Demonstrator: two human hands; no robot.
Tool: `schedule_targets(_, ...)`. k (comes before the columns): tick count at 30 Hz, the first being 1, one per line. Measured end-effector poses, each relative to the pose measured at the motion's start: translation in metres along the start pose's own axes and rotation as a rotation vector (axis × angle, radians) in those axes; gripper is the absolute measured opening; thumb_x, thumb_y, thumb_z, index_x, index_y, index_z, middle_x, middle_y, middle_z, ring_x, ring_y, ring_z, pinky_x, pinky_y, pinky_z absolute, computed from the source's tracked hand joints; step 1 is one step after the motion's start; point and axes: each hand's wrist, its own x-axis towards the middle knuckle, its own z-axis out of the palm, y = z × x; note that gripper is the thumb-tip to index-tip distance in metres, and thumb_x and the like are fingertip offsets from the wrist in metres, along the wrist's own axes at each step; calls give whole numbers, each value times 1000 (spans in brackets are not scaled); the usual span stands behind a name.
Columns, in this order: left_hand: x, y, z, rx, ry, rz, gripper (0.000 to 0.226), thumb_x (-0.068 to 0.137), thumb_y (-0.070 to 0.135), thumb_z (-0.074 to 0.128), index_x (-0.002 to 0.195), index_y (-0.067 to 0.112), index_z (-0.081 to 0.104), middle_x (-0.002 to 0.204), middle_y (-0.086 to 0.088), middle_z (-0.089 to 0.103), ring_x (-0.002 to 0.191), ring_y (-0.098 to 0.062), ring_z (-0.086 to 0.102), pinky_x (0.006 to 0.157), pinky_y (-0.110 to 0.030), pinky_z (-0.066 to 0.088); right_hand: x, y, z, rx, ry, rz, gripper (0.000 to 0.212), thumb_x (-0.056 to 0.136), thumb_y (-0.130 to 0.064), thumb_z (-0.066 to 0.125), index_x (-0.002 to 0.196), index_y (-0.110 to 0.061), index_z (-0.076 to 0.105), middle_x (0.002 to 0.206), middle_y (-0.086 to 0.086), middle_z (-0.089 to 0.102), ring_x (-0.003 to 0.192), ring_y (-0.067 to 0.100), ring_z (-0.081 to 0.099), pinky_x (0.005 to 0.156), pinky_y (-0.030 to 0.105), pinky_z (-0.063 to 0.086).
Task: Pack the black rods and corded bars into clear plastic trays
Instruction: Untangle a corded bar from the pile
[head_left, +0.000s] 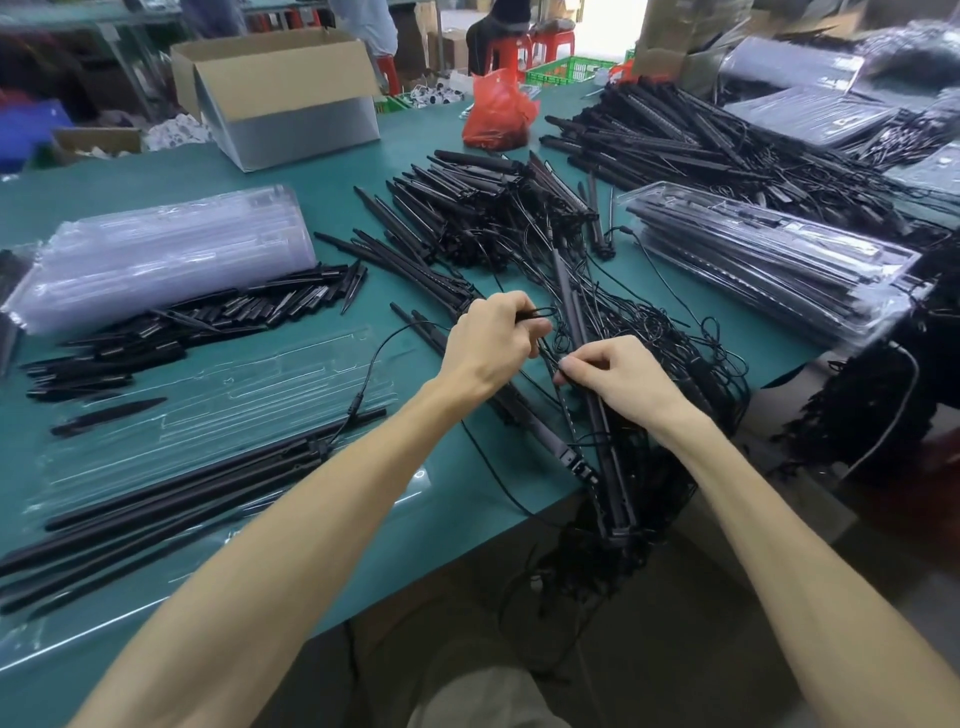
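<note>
Basically the corded bar (597, 415) in hand is a long, thin, stiff black strip with a limp thin cord (524, 332) trailing off it; it looks light and rigid along its length, though slender enough that I'd guess it flexes if levered from one end. It lies slanted over the near table edge on top of a heap of more bars and tangled cords (649, 332), its near end overhanging toward the person's lap. The cord is the nuisance: soft, springy, snags on its neighbours (best hold is on the bar body, not the wire). The right hand (618, 379) is closed on the bar's upper part, fingertips (569, 366) pinching it from above, thumb under. The left hand (493, 343) sits just beside and up-left, fingers curled shut around a loop of cord, apparently teasing it free of the tangle. The two hands are near each other, not touching. To the left an open clear tray (234, 415) lies flat on the green table (156, 171), already holding long black rods (182, 483) along its near side, one with a cord running up out of it. Behind that sit loose short black spikes (182, 322) and a stack of empty trays (171, 249). Filled trays (769, 260) are stacked to the right, further bar piles (493, 208) beyond.
</note>
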Motion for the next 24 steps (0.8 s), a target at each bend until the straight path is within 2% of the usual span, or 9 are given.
schedule_targets(3,-3,1,-2,45,-4,10,16,97,29,62,84,21,65,64,14,67,61,-2,57,66,-30,50,4,-2,6,-25,8,21,23,96,-26,65,80,-19,80,83,18,73,87,38,66,84,43,52)
schedule_targets(6,-9,1,-6,113,-52,49,16,99,31,60,93,17,63,75,8,71,72,-16,63,72,-35,52,7,-5,11,-87,-28,53,24,96,-26,66,75,-24,77,79,14,72,73,28,61,70,32,48)
schedule_targets(7,-12,0,-8,136,-70,75,15,99,30,60,97,15,63,81,4,72,77,-21,64,75,-37,52,8,-6,13,-98,-46,56,21,96,-26,66,77,-24,77,79,11,72,75,23,62,71,32,47)
schedule_targets(10,-20,-10,-16,204,-92,140,17,99,27,62,105,11,63,96,-4,73,89,-26,64,82,-40,51,13,-13,23,-101,-61,51,16,97,-25,64,91,-16,76,89,7,74,87,22,66,78,33,49)
schedule_targets(14,-31,-26,-30,242,-106,156,18,97,28,64,99,11,68,92,-3,72,87,-24,64,77,-37,51,32,-28,34,-105,4,6,16,98,-14,58,93,-17,73,88,2,71,79,14,65,74,27,48)
schedule_targets(17,-37,-30,-32,268,-90,181,19,98,26,62,101,9,71,95,-6,74,91,-27,67,81,-40,51,50,-35,38,-146,23,6,22,98,-9,54,93,-17,73,95,4,69,73,13,60,70,26,46)
schedule_targets(20,-33,-23,-30,293,-16,240,19,100,26,59,100,10,70,95,-4,73,87,-27,66,85,-43,48,63,-32,42,-257,-15,19,19,97,-11,55,99,-15,74,105,9,71,93,25,64,86,33,50)
schedule_targets(24,-24,-16,-28,278,19,258,23,100,30,58,95,10,69,91,-3,71,83,-24,65,83,-42,48,65,-19,38,-286,-53,29,21,100,-15,54,109,-8,72,104,14,69,103,30,60,80,27,39)
